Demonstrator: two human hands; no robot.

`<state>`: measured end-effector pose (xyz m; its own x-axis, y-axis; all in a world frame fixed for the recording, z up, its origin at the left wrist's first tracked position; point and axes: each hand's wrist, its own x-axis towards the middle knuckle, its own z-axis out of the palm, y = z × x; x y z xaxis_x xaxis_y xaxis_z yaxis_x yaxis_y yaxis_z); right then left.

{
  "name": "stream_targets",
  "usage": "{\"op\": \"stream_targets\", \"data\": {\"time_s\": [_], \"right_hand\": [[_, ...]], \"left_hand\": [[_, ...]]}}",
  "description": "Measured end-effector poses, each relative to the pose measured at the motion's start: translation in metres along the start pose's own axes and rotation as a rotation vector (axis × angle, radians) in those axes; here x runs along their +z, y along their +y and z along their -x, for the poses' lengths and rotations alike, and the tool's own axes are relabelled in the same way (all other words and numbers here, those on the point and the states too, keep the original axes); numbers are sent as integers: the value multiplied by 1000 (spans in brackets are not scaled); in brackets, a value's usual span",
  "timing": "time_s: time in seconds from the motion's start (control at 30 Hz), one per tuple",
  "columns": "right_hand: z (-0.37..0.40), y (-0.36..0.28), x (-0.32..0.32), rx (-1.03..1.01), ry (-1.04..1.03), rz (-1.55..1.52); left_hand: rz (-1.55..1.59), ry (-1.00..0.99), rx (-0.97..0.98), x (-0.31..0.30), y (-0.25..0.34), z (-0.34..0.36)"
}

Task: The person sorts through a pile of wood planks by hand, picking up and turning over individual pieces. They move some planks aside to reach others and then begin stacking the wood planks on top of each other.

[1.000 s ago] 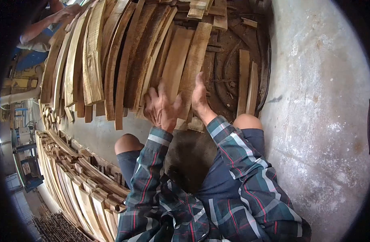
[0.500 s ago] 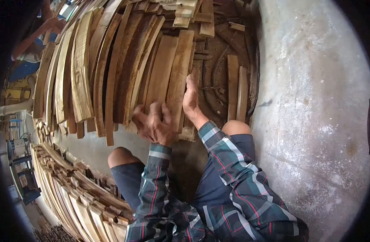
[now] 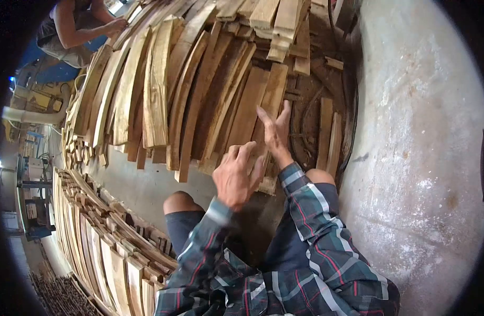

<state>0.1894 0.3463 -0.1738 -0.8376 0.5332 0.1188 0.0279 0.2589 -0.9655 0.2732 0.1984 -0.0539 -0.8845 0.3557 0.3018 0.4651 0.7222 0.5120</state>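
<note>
My left hand [image 3: 235,175] hovers over the near ends of the wooden boards, its fingers apart and nothing held. Just ahead and to the right, my right hand [image 3: 276,130] is open too, thumb and fingers spread, above or against a light board [image 3: 275,84] at the right side of the stack; contact is hard to tell. Beside it lies a wide flat board [image 3: 251,100]. Further left, several rough, slightly curved boards [image 3: 156,100] rest side by side, some with darker edges.
A second stack of boards [image 3: 115,263] stands at the lower left. Two narrow boards [image 3: 325,131] lie to the right, near the pale concrete floor [image 3: 410,158]. Short blocks [image 3: 286,23] top the stack's far end. Another person [image 3: 76,31] is at the upper left, hands on the wood.
My left hand has lifted off the boards and its fingers have come apart. My right hand has opened wider. The view has shifted, bringing more of the other person into sight.
</note>
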Motion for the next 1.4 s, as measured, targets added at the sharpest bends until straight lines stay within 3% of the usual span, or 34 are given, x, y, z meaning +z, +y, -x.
{"op": "stream_targets", "data": {"time_s": [0.03, 0.1, 0.17, 0.2, 0.27, 0.3, 0.4, 0.43, 0.53, 0.73, 0.87, 0.9, 1.0, 1.1, 1.2, 1.23, 1.27, 1.37, 1.4], "right_hand": [[3, -16, -2, 111, 95, 72], [4, -31, -5, -37, 171, 343], [0, -39, 4, -218, 193, 576], [-6, -41, 18, -275, 184, 784], [-21, -45, 47, -378, 167, 1203], [-19, -73, 40, -300, -101, 1215], [-16, -50, 42, -388, -190, 877], [-22, -35, 50, -404, -142, 920], [-30, -11, 63, -408, -62, 948], [-35, -31, 64, -388, -30, 859], [-32, -40, 56, -302, -181, 807], [-30, -41, 55, -335, -125, 760], [-29, -42, 52, -344, -146, 930], [-28, -44, 46, -317, -57, 664], [-33, -48, 18, -282, 188, 125], [-38, -51, -8, -310, 339, 287], [-49, -45, -31, -293, 449, 208], [-100, -19, -98, 67, 491, 133], [-136, 38, -115, -3, 452, 233]], "left_hand": [[-67, 69, 101, -33, 11, -10], [-157, 318, 300, -87, 4, -40], [-221, 517, 349, -138, -19, -91], [-486, 544, 209, -158, -33, -112], [-492, 494, 47, -185, -69, -162], [-582, 383, -88, -194, -94, -187], [-561, -47, -493, -179, -174, -232], [-507, -63, -491, -174, -182, -230], [-352, -31, -440, -170, -184, -220], [-393, -32, -513, -169, -168, -217], [-383, -23, -517, -172, -161, -213], [-395, -22, -530, -171, -161, -214], [-404, -28, -547, -172, -162, -215], [-399, -50, -518, -172, -162, -215], [-355, 13, -483, -170, -168, -215], [-369, -2, -425, -166, -189, -218], [-371, -1, -435, -167, -182, -216], [-391, -8, -401, -162, -202, -218], [-392, -7, -412, -163, -195, -218]]}}
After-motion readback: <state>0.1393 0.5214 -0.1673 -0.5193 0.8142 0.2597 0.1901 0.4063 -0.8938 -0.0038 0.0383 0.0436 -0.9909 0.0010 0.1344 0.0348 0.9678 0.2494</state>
